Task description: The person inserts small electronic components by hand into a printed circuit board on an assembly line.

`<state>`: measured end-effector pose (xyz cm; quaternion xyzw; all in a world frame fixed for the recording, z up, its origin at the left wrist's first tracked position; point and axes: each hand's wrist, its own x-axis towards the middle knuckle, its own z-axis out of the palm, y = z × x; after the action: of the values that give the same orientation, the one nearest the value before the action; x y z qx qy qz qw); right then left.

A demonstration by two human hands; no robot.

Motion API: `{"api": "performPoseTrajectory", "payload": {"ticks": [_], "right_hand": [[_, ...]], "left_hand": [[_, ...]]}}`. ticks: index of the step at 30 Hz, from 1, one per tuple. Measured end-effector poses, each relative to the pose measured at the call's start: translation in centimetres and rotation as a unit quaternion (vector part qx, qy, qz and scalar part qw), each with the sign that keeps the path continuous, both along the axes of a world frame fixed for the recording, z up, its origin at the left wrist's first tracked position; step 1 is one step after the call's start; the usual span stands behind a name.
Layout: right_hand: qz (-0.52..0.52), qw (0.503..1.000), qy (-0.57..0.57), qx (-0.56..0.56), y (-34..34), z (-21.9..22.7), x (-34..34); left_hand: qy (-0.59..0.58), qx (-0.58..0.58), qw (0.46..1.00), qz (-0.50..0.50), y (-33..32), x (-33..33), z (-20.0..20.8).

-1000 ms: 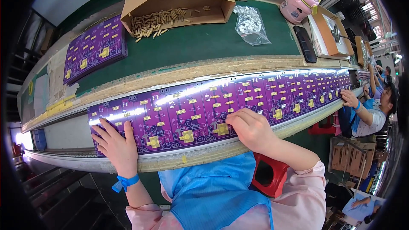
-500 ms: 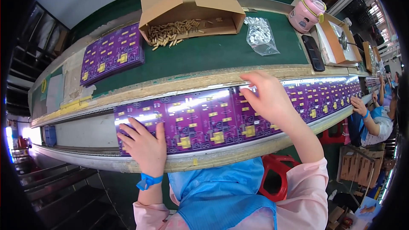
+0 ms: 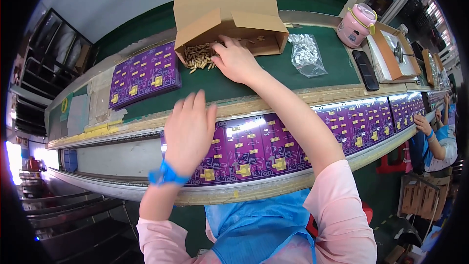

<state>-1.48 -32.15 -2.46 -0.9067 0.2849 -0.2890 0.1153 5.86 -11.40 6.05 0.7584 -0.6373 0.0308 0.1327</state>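
Observation:
A row of purple circuit boards with yellow pads lies on the rail-edged conveyor track. Over the left end of that row hovers my left hand, somewhat blurred, its fingers stretched toward the bench and nothing in it. My right hand reaches across to the open cardboard box. Its spread fingers are at the edge of a heap of small brass-coloured cylindrical parts. Whether a fingertip touches a part cannot be made out.
A stack of purple boards sits left of the box. To its right are a clear bag of white parts, a pink container, a black phone and a tray-like carton. Another person works farther along the line.
My right hand has moved from the boards up and left to the brass parts in the box. My left hand has lifted toward the bench. The view has shifted slightly.

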Motion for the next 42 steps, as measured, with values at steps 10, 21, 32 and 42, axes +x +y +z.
{"api": "performPoseTrajectory", "payload": {"ticks": [10,21,32,42], "right_hand": [[0.027,0.994,0.085,-0.07,1.9,0.0,-2.4],[0.067,0.991,0.105,-0.043,3.0,2.4,-7.5],[0.018,0.922,-0.112,0.37,7.4,7.5,-16.0],[0.053,0.98,0.024,0.188,11.1,3.6,-21.1]], "left_hand": [[-0.032,-0.118,0.992,-0.042,-10.4,5.4,-8.5],[-0.04,-0.146,0.982,-0.11,-7.8,4.3,-7.1],[-0.033,-0.115,0.993,-0.025,-7.0,5.1,-6.8],[-0.011,-0.152,0.987,-0.051,-6.8,4.3,-4.5]]}}
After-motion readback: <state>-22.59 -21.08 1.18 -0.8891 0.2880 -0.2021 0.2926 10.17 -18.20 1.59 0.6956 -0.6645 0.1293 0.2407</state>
